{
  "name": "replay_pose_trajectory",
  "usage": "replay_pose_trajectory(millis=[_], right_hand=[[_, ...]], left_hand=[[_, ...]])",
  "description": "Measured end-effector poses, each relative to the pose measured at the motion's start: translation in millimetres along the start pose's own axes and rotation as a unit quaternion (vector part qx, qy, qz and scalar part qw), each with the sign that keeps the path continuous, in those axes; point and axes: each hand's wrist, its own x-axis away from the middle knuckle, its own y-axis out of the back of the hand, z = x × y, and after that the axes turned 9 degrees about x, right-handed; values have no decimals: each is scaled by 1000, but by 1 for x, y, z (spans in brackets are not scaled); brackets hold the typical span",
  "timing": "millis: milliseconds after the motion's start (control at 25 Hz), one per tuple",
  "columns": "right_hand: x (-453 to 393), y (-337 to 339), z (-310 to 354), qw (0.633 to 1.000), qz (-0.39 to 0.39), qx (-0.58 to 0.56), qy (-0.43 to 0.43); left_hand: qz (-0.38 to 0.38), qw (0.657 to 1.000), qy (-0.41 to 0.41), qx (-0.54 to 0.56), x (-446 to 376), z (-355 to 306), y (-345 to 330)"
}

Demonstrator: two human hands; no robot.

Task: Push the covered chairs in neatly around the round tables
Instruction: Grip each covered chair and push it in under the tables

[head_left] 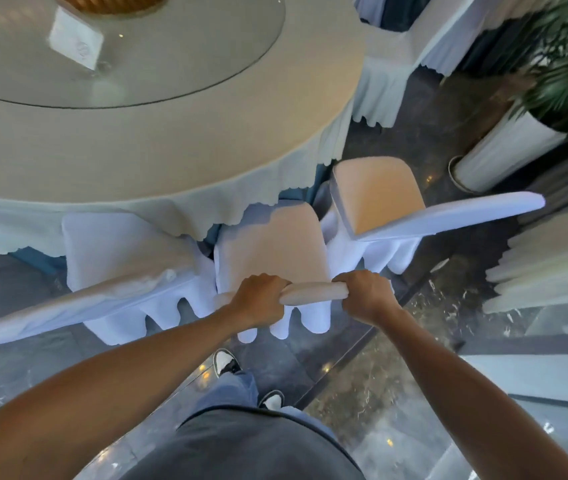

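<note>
Both hands, left (261,296) and right (365,295), fingers clamped on the middle chair (272,244) back; planter (504,150) seemingly holds a palm (566,64)

I see my middle chair (272,247) hemmed in on both sides — the left chair (120,258) touches its skirt, and the right chair (379,202) sits just beside it with only a thin gap. Ahead, the tablecloth hem (227,216) overhangs the seat's front edge, so there is little room forward. Both hands (262,299) (365,296) fill the ends of the top rail, with bare rail between them. Behind the chair the floor (362,375) is open, save my own feet. A planter (504,150) stands well apart beyond the right chair, with floor between.
</note>
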Motion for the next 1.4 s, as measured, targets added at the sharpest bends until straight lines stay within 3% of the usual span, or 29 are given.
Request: replay_pose_trajectory(millis=[440, 760, 920, 1080, 1400], right_hand=[[-132, 56, 12, 991, -34, 54, 115], [-209, 75, -32, 972, -49, 81, 214], [-235, 79, -52, 966, -42, 75, 244], [-247, 78, -76, 962, -34, 79, 258], [-261, 84, -97, 977, -21, 70, 200]], left_hand=[[-100, 989, 103, 28, -69, 36, 47], [-170, 959, 220, 64, -125, 2, 44], [-181, 945, 270, 32, -143, -20, 48], [-192, 947, 256, 10, -159, -35, 37], [-194, 944, 236, 125, -182, -46, 31]])
